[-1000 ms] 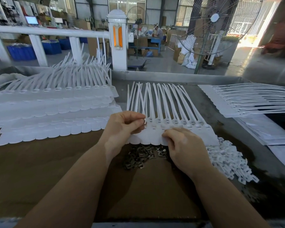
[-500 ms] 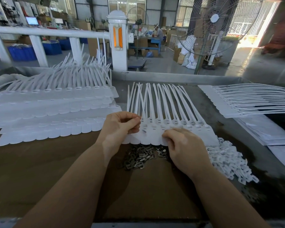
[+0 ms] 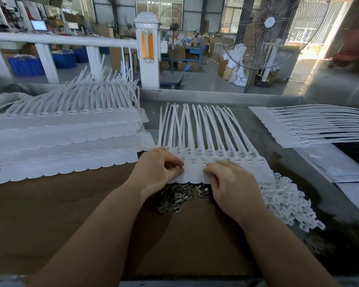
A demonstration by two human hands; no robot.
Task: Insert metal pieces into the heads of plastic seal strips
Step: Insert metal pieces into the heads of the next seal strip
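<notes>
Factory hall with a brown worktable (image 3: 50, 214) in the foreground, seen from the head camera. At the table's centre lies a joined row of white plastic seal strips (image 3: 211, 160), flat tabs toward the near side, heads in a line just beyond the tabs, and long tails fanning toward the far edge. Left hand (image 3: 155, 170): fingers curled, thumb and forefinger pressed together at the left end of the row, their tips against a tab just below a head; whether a metal piece sits between the tips cannot be told. Right hand (image 3: 230, 187): fingers bent, tips pressing down on the tabs near the middle of the row, not closed round anything visible. A narrow gap of bare tabs separates the two hands. Directly near the row, partly beneath both hands, lies a loose heap of small dark metal pieces (image 3: 176, 198) with toothed edges. To the right of that heap, touching the row's right end, spreads a pile of small white plastic parts (image 3: 288, 201). On the left of the table, several overlapping rows of white strips form a stack (image 3: 66, 141), tails rising toward the far side. At the far right, another set of strips (image 3: 309, 127) lies with tails pointing right. Beyond the table stand a white railing (image 3: 50, 40), a white post (image 3: 147, 50) with an orange panel, and a large pedestal fan (image 3: 263, 32).
</notes>
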